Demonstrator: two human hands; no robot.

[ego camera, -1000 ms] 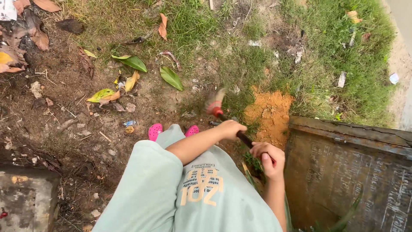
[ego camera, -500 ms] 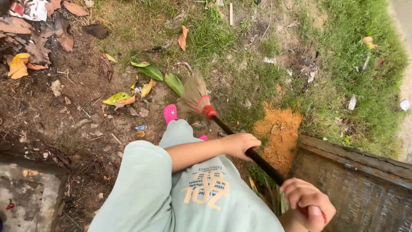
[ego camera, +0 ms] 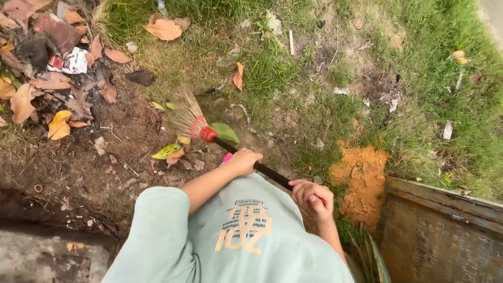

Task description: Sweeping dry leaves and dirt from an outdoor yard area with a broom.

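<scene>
Broom [ego camera: 209,133] at frame centre, held in both hands. Left hand [ego camera: 244,161] clenched on the black handle nearer the head; right hand [ego camera: 313,197] clenched on it lower down, toward lower right. Straw bristles fan up-left onto bare soil, red collar just behind them. Green leaf [ego camera: 225,132] touches the handle near the collar; yellow-green leaves [ego camera: 168,152] just below the bristles. Dry leaf pile [ego camera: 47,78] upper left. Orange dirt patch [ego camera: 364,175] right of centre, beside a dark wooden board [ego camera: 445,230] lower right. Grass [ego camera: 429,68] upper right.

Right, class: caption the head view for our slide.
Both hands, left and right, grip a broom among fallen leaves.
</scene>
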